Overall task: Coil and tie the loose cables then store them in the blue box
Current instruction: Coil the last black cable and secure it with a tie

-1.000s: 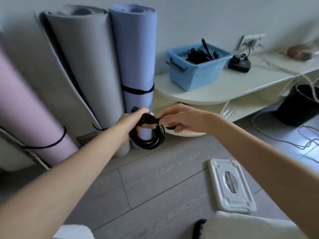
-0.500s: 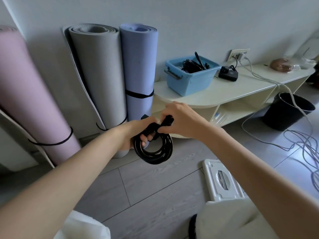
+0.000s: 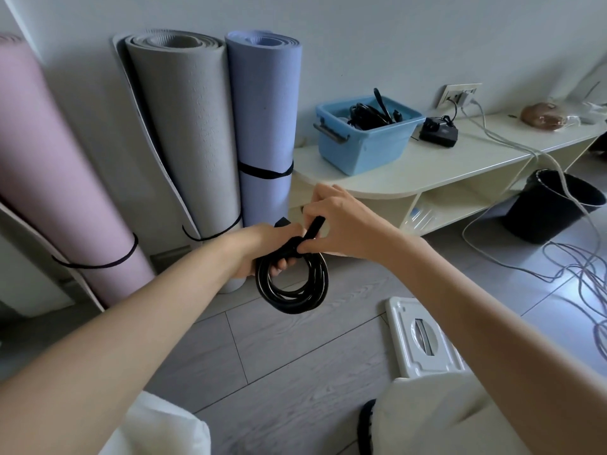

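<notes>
The black cable (image 3: 292,284) hung as a glossy round coil in mid-air above the floor, its ring facing the camera. The left hand (image 3: 266,247) gripped its top; the right hand (image 3: 335,221) pinched a black strap (image 3: 315,226) pointing up-right. The blue box (image 3: 368,133) sat on the tabletop (image 3: 460,162), well apart.

Glowing softly with cool, even daylight, entering from the right. Glaring pale blue off the floor (image 3: 555,303) at the right edge. Casting only faint shadows beside the rolled mats (image 3: 197,126) against the wall (image 3: 361,34). Bending straight lines outward near the edges, wide-angle style. Staying sharp mid-frame, softening slightly toward the corners.
</notes>
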The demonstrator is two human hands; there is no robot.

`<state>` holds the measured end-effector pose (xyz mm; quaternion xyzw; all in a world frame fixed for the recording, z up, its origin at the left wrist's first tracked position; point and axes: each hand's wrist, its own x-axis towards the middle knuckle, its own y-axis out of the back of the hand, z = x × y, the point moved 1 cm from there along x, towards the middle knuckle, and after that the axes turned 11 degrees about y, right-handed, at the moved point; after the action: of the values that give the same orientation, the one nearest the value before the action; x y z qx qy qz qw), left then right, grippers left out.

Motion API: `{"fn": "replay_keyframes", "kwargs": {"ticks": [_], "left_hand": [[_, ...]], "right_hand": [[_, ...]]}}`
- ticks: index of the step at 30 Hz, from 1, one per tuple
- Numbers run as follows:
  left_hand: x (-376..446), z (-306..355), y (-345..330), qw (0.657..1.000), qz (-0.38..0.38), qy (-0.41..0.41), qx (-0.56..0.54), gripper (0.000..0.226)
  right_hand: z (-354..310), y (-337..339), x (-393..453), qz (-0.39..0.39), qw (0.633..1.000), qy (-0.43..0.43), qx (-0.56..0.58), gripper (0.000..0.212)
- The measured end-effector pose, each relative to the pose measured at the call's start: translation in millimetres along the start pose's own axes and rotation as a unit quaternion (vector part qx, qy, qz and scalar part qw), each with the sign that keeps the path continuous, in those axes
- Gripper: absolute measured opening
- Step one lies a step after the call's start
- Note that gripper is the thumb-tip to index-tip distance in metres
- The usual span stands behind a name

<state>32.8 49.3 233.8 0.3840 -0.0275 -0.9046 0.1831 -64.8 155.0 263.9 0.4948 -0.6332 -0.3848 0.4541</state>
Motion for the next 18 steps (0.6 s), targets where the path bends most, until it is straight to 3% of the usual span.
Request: {"fn": "replay_keyframes", "kwargs": {"ticks": [2,5,7,10,12,15,18], "left_hand": [[-1.4,-1.4,2.2,1.000,0.014,-0.017,0.018,0.023],[-2.6,-4.4,10.1,0.996,0.039,-0.031,0.077,0.023],[-5.8,-4.5,11.4,0.996,0.021,-0.044,0.078,0.025],[-12.7,1.6,5.4,0.994,-0.052,-0.092,0.028,0.026],[-15.4,6.3,2.1,0.989,-0.067,-0.132,0.008,0.028],[-14.9,9.8,2.2,0.984,-0.064,-0.166,-0.001,0.027],[-9.7,7.7,4.4,0.984,-0.048,-0.172,0.014,0.032]], "right_hand": [[3.8,9.1,-1.6,-0.017,0.997,-0.041,0.055,0.025],[11.7,19.1,-4.4,0.030,0.981,-0.099,0.161,0.018],[13.3,18.8,-6.9,0.061,0.952,-0.143,0.265,0.013],[12.6,12.6,-5.2,0.102,0.894,-0.173,0.400,0.023],[11.0,7.6,-1.4,0.116,0.881,-0.188,0.418,0.026],[5.6,-1.1,3.4,0.131,0.890,-0.215,0.381,0.024],[4.0,-11.2,5.6,0.175,0.863,-0.255,0.399,0.019]]}}
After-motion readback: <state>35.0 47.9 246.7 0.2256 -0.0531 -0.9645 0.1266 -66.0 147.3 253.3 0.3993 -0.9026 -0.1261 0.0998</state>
